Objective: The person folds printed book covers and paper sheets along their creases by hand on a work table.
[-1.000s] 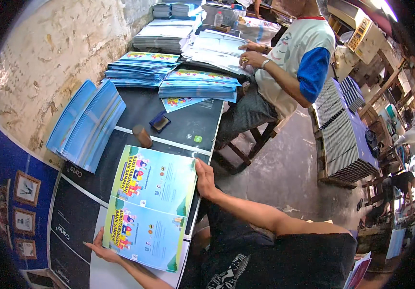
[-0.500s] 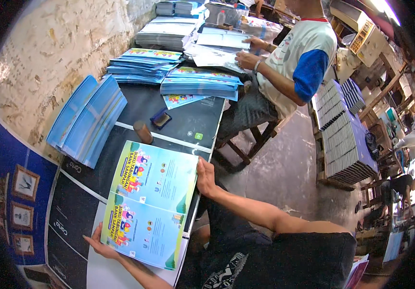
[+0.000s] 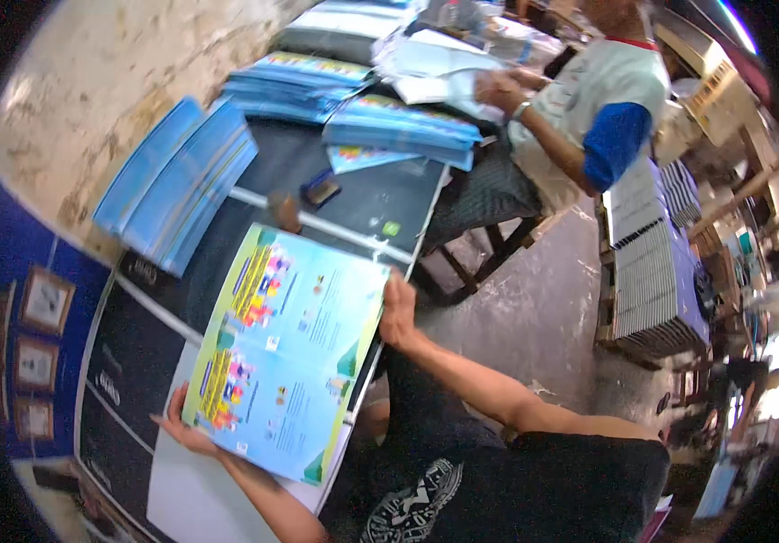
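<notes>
Low in the frame, we hold a large printed sheet (image 3: 285, 353), light blue with bright cartoon panels, spread flat over the dark counter (image 3: 136, 353). Our left hand (image 3: 186, 430) lies at the sheet's near lower-left corner, fingers spread beneath the edge; our right hand (image 3: 397, 312) pinches its right edge at centre frame. Gripping opposite edges seems to keep the wide sheet taut and level. The sheet's right side overhangs the counter edge, where bare concrete floor (image 3: 534, 317) gives open room.

Just beyond the sheet, a small dark object (image 3: 321, 190) lies on the counter, which offers a clear patch around it. Toward the upper left, a fanned stack of blue sheets (image 3: 177, 185) leans by the rough wall. Farther up, flat stacks of printed sheets (image 3: 403, 131) crowd the counter's far end, where a seated person (image 3: 589, 118) handles white papers (image 3: 435, 72). At right, tall bundles (image 3: 652, 262) stand on the floor.
</notes>
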Available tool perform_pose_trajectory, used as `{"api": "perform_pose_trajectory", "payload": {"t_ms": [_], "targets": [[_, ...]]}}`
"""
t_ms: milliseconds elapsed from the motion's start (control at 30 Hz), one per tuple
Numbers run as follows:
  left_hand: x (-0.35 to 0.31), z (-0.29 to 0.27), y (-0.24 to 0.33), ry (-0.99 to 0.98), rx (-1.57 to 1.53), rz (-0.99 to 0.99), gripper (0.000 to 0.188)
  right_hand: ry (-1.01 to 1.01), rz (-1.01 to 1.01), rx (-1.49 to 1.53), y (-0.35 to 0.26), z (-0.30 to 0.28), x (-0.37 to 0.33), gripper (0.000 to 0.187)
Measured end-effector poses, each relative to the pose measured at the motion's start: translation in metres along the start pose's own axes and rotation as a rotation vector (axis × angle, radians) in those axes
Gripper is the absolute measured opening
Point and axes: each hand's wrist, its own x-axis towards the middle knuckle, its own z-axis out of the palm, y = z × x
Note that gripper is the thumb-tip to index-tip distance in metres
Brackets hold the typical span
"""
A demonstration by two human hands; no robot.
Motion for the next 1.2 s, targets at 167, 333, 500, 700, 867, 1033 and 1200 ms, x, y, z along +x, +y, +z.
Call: {"api": "perform_pose_trajectory", "payload": {"t_ms": [167, 333, 500, 700, 867, 1033, 1200], "targets": [[-0.018, 0.026, 0.006, -0.082, 0.029, 0.043, 0.075, 0.021, -0.012, 0.152, 0.008, 0.0, 0.009, 0.064], [-0.025, 0.031, 0.013, -0.075, -0.026, -0.059, 0.076, -0.016, 0.006, 0.124, -0.025, -0.011, 0.012, 0.06], [-0.013, 0.019, 0.002, -0.082, -0.091, -0.06, 0.075, 0.042, 0.136, 0.239, -0.021, -0.015, 0.011, 0.039], [-0.022, 0.019, 0.01, -0.15, -0.04, -0.083, 0.076, -0.098, 0.145, 0.17, -0.022, -0.031, 0.013, 0.036], [-0.005, -0.008, 0.002, -0.025, 0.141, 0.199, 0.082, -0.276, 0.289, 0.081, -0.047, -0.039, 0.04, 0.067], [-0.077, 0.002, 0.001, 0.043, -0.007, -0.113, 0.086, -0.479, 0.508, 0.173, -0.01, -0.057, 0.044, 0.075], [-0.17, -0.004, 0.015, 0.041, -0.16, -0.238, 0.066, -0.547, 0.585, 0.148, -0.008, -0.056, 0.034, 0.066]]}}
